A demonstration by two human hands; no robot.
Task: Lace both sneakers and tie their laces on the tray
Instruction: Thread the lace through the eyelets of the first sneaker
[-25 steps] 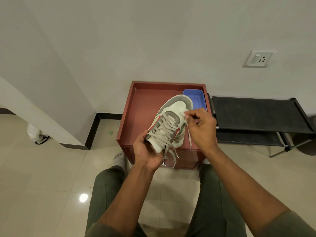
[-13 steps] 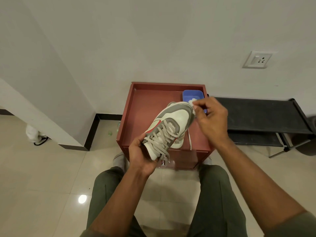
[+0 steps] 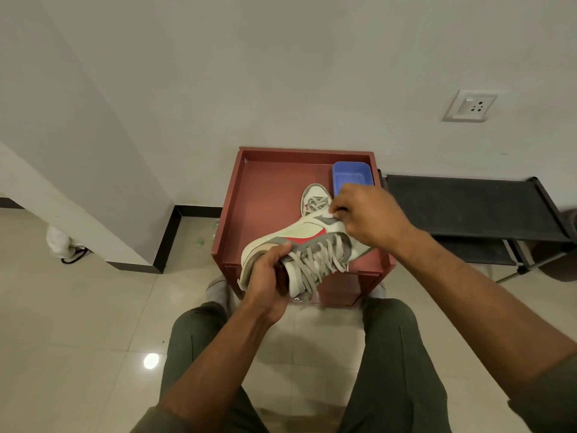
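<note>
Now, change: sneaker (image 3: 299,245) rolled onto its side, baring a second sneaker (image 3: 316,200) on the tray (image 3: 265,189).
Left hand (image 3: 268,276): closed round the heel.
Right hand (image 3: 365,217): pinching a small white bit at the toe; lace end or not, I cannot tell.
Meaning: lacing apparently done; tying likely remains.

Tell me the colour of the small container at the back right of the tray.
Blue; the small container shows clearly in the head view, in the tray's far right corner.

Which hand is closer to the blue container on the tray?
Right. The right hand sits just below the blue container; the left hand grips the sneaker heel, farther away.
</note>
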